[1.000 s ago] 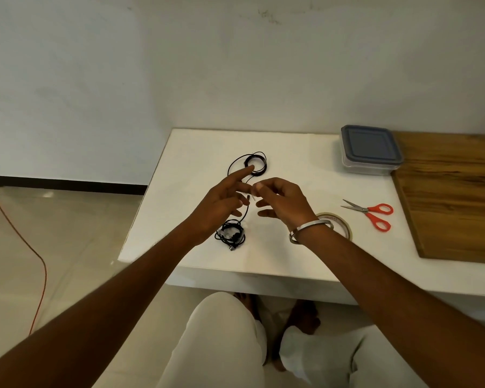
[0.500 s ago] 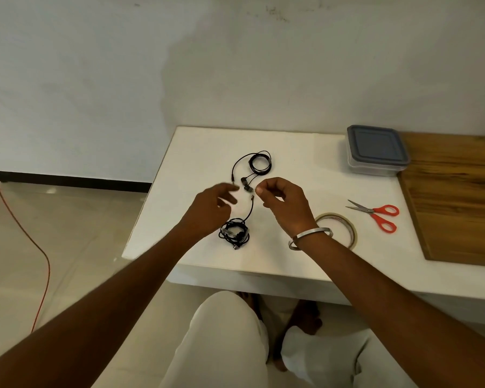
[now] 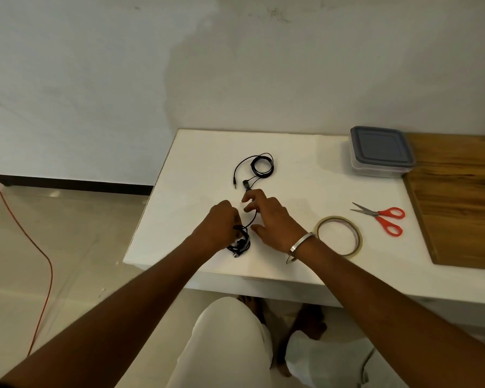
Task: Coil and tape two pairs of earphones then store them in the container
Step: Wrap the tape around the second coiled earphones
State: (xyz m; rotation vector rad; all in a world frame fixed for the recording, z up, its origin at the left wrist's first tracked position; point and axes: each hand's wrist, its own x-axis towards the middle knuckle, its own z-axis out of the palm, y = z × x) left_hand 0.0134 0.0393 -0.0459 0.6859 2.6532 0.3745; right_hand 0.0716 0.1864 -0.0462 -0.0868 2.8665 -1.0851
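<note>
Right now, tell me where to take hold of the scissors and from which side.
Grip the scissors by the red loops, coming from the right and near side. They lie flat with both loops pointing right and toward you, and the closed blades point left toward the tape. The right hand is closest, though it's at the earphones.

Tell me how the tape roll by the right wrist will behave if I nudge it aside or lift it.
The tape roll lies flat on the white table, so a nudge should slide it rather than roll it. It is a thin open ring, so probably light and easy to hook with one finger. Stood on edge it could roll toward the scissors.
</note>
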